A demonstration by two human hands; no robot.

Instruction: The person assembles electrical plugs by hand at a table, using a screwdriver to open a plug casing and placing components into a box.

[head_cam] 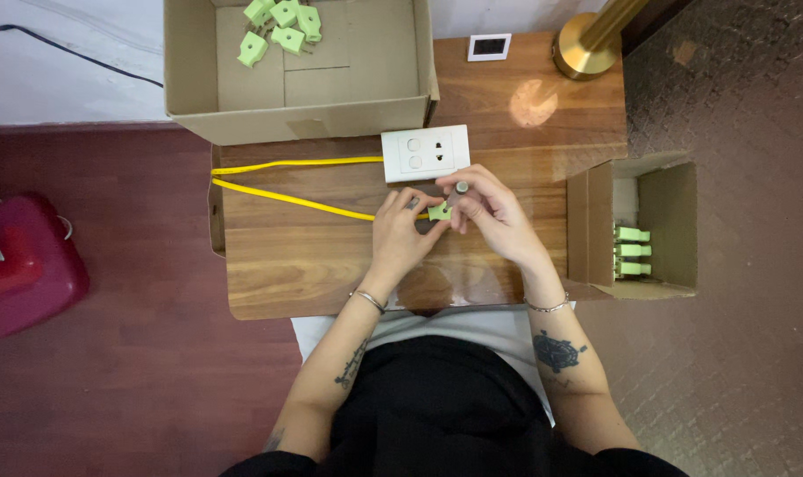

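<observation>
- Wooden table [331, 265] at centre, carrying all of the work.
- Large open cardboard box [313, 119] at 12 o'clock, with loose green plugs [282, 22] in its far corner.
- Red container [21, 265] on the floor at 9 o'clock, well apart from the table.
- Smaller cardboard box [666, 203] at 3 o'clock, just beside the table edge, with a row of green plugs [632, 251] inside.
- Brass lamp base [582, 44] at 1 o'clock.
- Yellow cable [286, 199] looped in from 9 o'clock, one run reaching the white socket plate [425, 153], the other leading into the hands.
- Left hand [399, 234] closed, pinching the green plug [438, 211] at table centre, at the cable's end.
- Right hand [494, 212] closed around a small grey tool [460, 190], tip down at the plug; probably a screwdriver, too small to tell.
- Step in hand, judging by the grip: fixing the cable end into the plug.
- Called for next, by the look of it: a firm pinch on the plug and the tool kept square to it.
</observation>
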